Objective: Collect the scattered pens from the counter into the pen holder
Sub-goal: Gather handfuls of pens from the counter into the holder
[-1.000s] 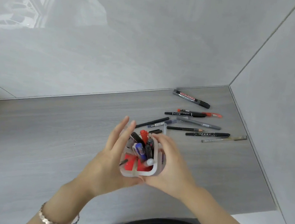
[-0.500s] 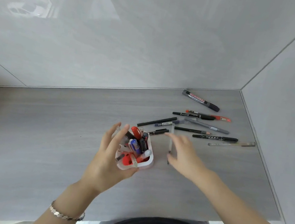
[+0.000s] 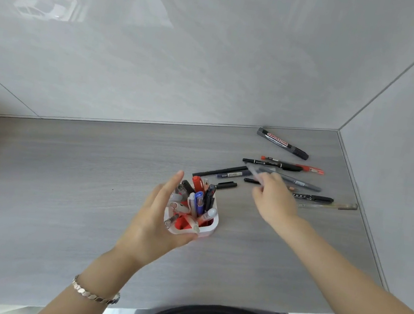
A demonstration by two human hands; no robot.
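Pens [image 3: 287,180] lie scattered right of the pen holder [image 3: 191,224], long axes mostly crosswise, nearest the right hand [image 3: 274,201], which pinches a blurred clear pen [image 3: 253,172]. Left hand [image 3: 157,219], fingers straight, cups the holder's side.

Pen holder [image 3: 210,228]: white, rounded-square, red inside, stood upright on grey table [image 3: 63,190], crammed w/ pens – red, blue, black, clear caps seen, leaning at mixed angles. Loose pens are scattered to its right toward the back corner. Whiteboard marker [image 3: 282,143]: grey/black, red label, laid diagonally nearest the wall, apart from the rest. Red pen [image 3: 310,168] and black pen [image 3: 268,163] laid side by side, roughly parallel. Long black pen [image 3: 220,174] is angled up-right, w/ a dark blue pen [image 3: 232,175] just beside it. Short black pen [image 3: 226,185] lies close to the holder. Grey pen [image 3: 302,183], black pen w/ lettering [image 3: 313,198] and clear pen [image 3: 326,206] are partly hidden.
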